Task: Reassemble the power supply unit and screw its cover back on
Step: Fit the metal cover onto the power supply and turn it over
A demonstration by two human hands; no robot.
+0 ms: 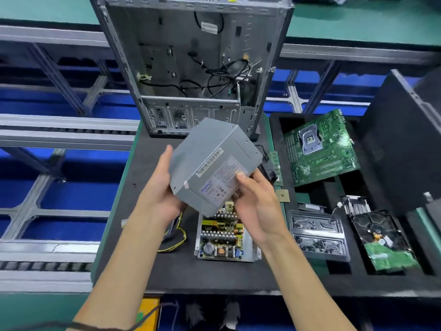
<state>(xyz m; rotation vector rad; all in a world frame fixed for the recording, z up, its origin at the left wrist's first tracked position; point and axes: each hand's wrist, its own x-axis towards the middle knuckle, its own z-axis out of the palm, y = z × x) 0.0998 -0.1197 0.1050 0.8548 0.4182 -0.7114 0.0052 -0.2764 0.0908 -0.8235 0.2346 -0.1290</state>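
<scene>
I hold the grey metal power supply cover [210, 161] tilted in the air over the black mat, its label and barcode facing me. My left hand [160, 187] grips its left side and lower corner. My right hand [256, 201] grips its right lower edge, thumb on the label. Below the cover lies the open power supply base [222, 240] with its circuit board, heat sinks and capacitors exposed. Its yellow and coloured cables [175, 235] trail off to the left.
An empty grey computer case [191, 68] stands open at the back of the mat [148, 263]. At the right a black foam tray [276, 130] holds a green motherboard [319, 149], a hard drive [379, 237] and a clear screw box [317, 232].
</scene>
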